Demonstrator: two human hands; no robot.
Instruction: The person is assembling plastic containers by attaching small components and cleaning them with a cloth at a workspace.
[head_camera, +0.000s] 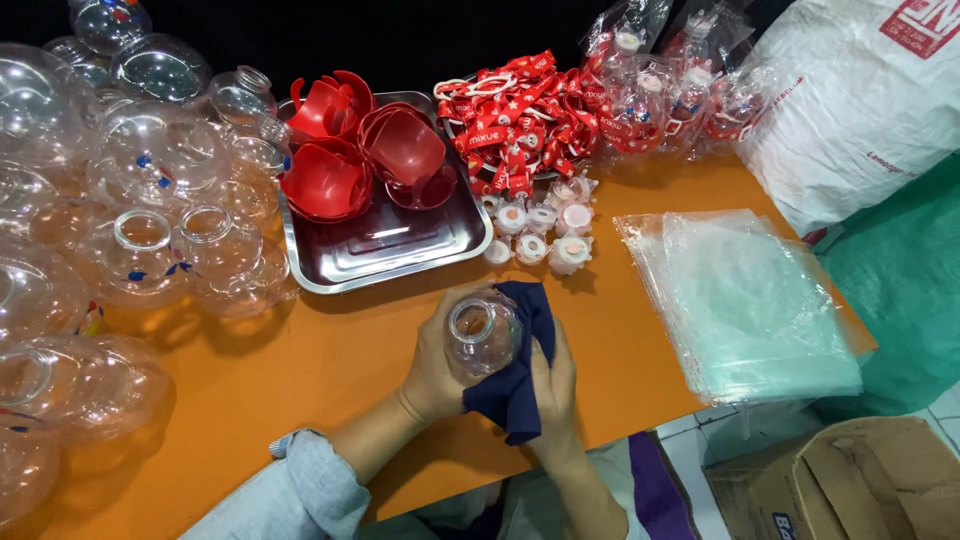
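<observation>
Nearest the camera, two forearms come up over the near edge of the orange table (330, 370), the left one in a pale blue sleeve (300, 485). The left hand (432, 365) cups a round clear plastic bottle (484, 335) from its left side; the fingers are curled around the bottle's body, with the thumb up near the open neck, which points toward the camera. The right hand (553, 385) presses a dark blue cloth (520, 375) against the bottle's right side; its fingers lie close together and bent over the cloth, so the cloth sits between those fingers and the plastic. The bottle thus rests between the two hands, touching the left fingers directly and the right ones only through the cloth, a fold of which hangs below the right palm.

To the right of the right fingers, well apart, lies a stack of clear plastic bags (750, 300). Just beyond the fingers stands a steel tray (390, 245) holding red plastic cups (355, 150), and beside it a cluster of small white caps (540, 230). To the left of the left fingers a large heap of empty clear bottles (130, 220) spreads along the table. Farthest back lie red printed straps (515, 120), bagged finished bottles (670, 85) and a white sack (860, 95).
</observation>
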